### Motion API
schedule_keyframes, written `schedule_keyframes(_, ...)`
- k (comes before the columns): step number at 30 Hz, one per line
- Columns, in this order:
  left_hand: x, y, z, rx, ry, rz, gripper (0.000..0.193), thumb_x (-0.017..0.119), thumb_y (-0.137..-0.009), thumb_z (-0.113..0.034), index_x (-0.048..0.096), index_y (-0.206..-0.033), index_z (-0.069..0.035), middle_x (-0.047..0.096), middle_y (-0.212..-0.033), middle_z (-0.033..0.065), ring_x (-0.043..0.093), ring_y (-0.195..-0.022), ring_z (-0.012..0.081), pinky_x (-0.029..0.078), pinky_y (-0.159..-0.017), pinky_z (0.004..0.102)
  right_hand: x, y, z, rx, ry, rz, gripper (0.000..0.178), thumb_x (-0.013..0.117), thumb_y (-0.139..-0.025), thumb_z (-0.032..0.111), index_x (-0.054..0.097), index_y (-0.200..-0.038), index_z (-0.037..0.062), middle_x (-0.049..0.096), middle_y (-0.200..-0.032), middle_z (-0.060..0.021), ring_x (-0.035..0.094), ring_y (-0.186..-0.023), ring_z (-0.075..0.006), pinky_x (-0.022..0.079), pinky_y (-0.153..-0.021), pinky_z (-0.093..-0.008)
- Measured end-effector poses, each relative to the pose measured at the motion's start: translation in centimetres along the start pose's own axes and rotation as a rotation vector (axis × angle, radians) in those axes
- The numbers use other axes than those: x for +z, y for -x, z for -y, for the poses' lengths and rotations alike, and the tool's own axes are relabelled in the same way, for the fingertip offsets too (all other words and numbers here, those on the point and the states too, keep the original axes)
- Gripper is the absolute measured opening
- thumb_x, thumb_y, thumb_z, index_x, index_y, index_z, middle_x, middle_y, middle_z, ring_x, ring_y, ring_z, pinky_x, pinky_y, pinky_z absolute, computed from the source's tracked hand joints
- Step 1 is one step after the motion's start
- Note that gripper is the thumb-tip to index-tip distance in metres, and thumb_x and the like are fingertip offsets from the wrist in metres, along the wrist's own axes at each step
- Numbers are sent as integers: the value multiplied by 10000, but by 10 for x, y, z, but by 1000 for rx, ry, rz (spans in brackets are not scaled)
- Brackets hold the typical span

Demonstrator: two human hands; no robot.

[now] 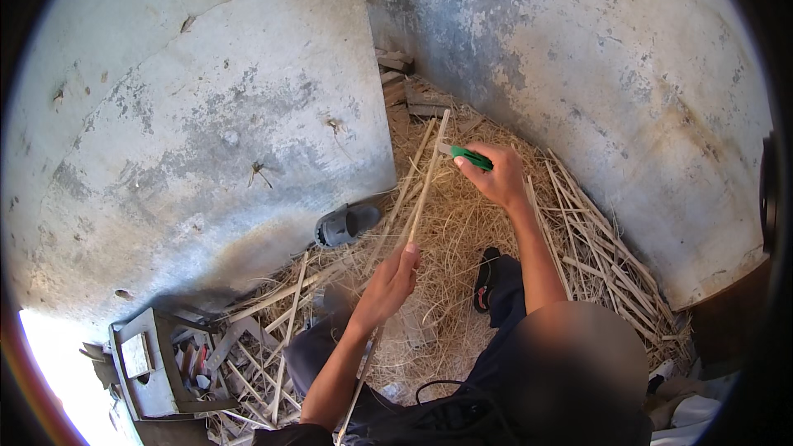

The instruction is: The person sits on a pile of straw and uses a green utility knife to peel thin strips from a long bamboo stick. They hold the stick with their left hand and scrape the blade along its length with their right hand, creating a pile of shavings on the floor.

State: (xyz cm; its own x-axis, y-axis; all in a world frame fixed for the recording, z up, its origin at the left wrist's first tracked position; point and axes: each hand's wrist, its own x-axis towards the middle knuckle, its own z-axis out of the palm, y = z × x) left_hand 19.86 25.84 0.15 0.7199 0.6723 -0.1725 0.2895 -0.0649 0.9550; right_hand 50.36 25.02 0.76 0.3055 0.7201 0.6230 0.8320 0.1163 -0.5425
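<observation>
My left hand [391,287] is closed around a long, pale strip of split bamboo or wood [428,182]. The strip slants up and away from me, and its lower end runs down beside my left forearm. In my right hand [496,173] is a green-handled utility knife [472,157]. Its short blade meets the strip, or lies right beside it, near the far end. Thin curly shavings [467,239] cover the floor under both hands.
A grey clog [348,225] lies against the left wall [248,116]. Bundled strips [607,260] lean along the right wall [595,91]. At lower left stands a grey plastic stool [149,363] among scattered sticks. Wood blocks [425,103] sit in the far corner. My sandalled foot [486,281] rests on the shavings.
</observation>
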Motion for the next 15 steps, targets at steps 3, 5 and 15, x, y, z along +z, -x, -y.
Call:
schedule_keyframes(3, 2, -2, 8, 33, -44, -3, 556, 332, -1160, -471, 529, -924, -7, 433, -730, 65, 423, -697, 164, 400, -641, 363, 5, 1, -6, 26, -29, -44, 468, 733, -926, 540, 834, -1018, 92, 722, -693, -32, 652, -577, -142, 464, -515, -333)
schedule_keyframes(5, 4, 1, 5, 56, -129, -15, 598, 323, -1161, -485, 517, -882, 7, 440, -726, 60, 424, -717, 172, 409, -656, 383, 4, 1, -10, 77, -87, -39, 459, 742, -923, 528, 833, -1026, 89, 723, -696, -28, 653, -580, -137, 461, -514, -332)
schedule_keyframes(15, 14, 16, -1, 7, -101, 134, 631, 331, -1155, -533, 538, -895, 4, 506, -750, 32, 499, -755, 154, 443, -692, 378, -24, -4, -50, 331, 45, -196, 533, 689, -968, 569, 816, -1078, 64, 666, -686, -30, 572, -577, -140, 423, -555, -357)
